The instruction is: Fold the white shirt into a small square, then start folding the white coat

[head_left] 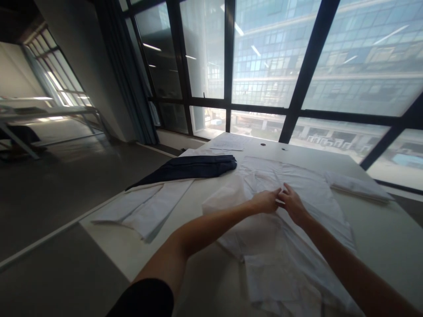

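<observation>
A thin white shirt lies spread and creased over the table in front of me, its loose fabric falling toward my body. My left hand reaches in with its fingers closed on the cloth near the middle. Right beside it, my right hand has thumb and fingers pinched at the same spot, with the fingertips of both hands nearly touching. Whatever small part of the shirt sits between the fingertips is too small to make out.
Left of the shirt lies a folded dark navy garment on folded white cloth. A folded white bundle rests at the right. Papers lie at the white table's far end, near small dark objects. Tall windows stand behind.
</observation>
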Action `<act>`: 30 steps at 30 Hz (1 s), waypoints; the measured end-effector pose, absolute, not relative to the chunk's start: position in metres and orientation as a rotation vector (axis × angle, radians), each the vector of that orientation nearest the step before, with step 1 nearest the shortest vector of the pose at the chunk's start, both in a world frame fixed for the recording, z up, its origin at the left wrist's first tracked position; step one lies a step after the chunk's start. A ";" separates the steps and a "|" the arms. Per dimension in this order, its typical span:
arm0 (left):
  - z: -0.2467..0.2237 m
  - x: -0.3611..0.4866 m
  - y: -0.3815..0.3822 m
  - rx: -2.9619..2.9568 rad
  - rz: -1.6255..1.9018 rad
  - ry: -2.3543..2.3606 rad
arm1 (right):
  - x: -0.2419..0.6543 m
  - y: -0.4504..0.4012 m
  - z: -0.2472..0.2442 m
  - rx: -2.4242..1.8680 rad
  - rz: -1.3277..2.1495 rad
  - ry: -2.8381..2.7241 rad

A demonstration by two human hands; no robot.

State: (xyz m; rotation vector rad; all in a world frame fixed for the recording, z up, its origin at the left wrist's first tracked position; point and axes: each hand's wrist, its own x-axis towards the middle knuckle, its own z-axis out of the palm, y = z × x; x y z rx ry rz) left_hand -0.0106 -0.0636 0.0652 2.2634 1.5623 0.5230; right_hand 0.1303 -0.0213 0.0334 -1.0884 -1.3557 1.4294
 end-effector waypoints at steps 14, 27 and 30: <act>0.074 -0.030 -0.145 2.501 0.306 1.194 | 0.135 0.005 0.005 -1.227 1.091 -1.389; 0.064 -0.190 -0.165 2.115 1.068 1.587 | 0.159 0.054 0.051 -1.170 1.294 -0.797; 0.053 -0.189 -0.183 2.186 0.822 1.533 | 0.160 0.060 0.046 -1.259 1.349 -0.707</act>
